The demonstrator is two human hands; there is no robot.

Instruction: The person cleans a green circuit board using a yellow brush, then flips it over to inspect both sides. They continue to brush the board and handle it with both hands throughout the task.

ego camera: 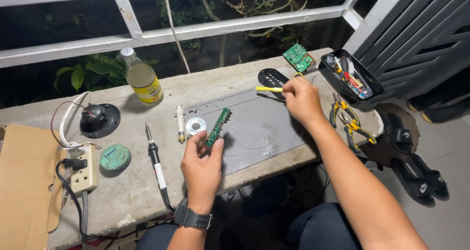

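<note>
My left hand [201, 164] holds a small green circuit board [218, 127] on edge over the near left part of a grey work mat [267, 127]. A black watch sits on that wrist. My right hand [302, 100] grips a tool with a yellow handle [269, 89] above the mat's far edge, next to a black oval part [272, 77]. A second green circuit board [298, 57] lies beyond it on the concrete ledge [132, 181].
A soldering iron [154, 157], solder spool [196, 126], syringe-like tube [180, 123], green round tin [115, 157], black speaker part [99, 119], power strip [83, 169], clear bottle [141, 81], black tray of tools [350, 77], yellow-handled pliers [350, 122]. Cardboard [24, 181] at left, sandals [416, 171] on the floor.
</note>
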